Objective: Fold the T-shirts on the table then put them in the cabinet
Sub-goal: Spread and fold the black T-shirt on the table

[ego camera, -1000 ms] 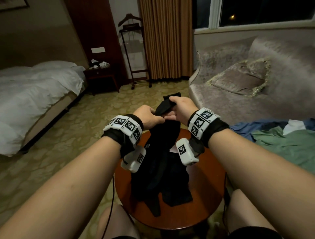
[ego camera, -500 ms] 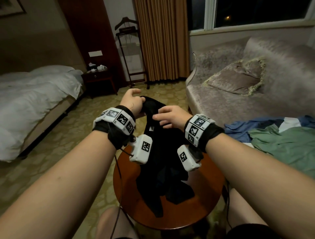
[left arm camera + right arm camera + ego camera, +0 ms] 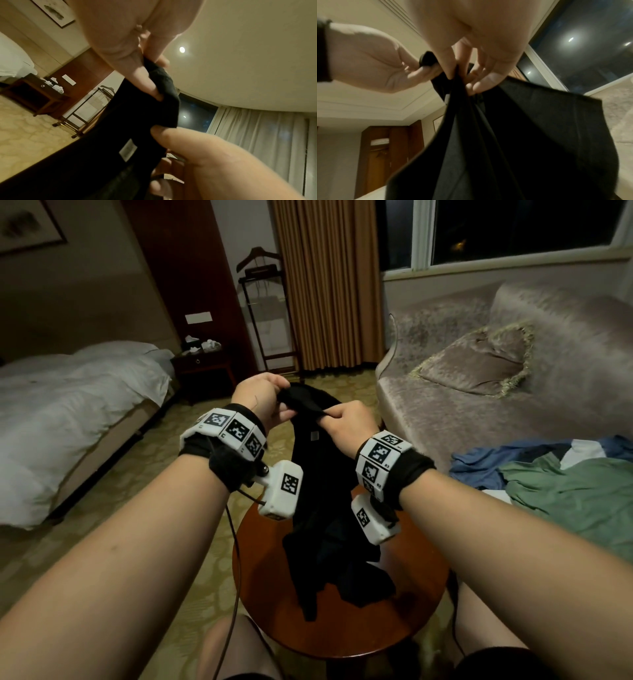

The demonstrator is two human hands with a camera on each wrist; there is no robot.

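A black T-shirt (image 3: 325, 501) hangs from both hands above the round wooden table (image 3: 404, 611), its lower part bunched on the tabletop. My left hand (image 3: 270, 395) grips the top edge of the black T-shirt (image 3: 130, 121) at the far side. My right hand (image 3: 337, 419) pinches the fabric just to the right, thumb and fingers closed on the black T-shirt (image 3: 513, 135). A small white label (image 3: 127, 150) shows inside the shirt.
Blue and green garments (image 3: 565, 484) lie heaped on the right. A grey sofa (image 3: 479, 405) with a cushion stands behind them. A white bed (image 3: 68, 412) is on the left, a nightstand (image 3: 202, 368) and valet stand (image 3: 263, 313) at the back.
Both hands have shifted their hold along the shirt's top edge; the left hand moved out to the far side and now grips the fabric, the right pinches beside it.
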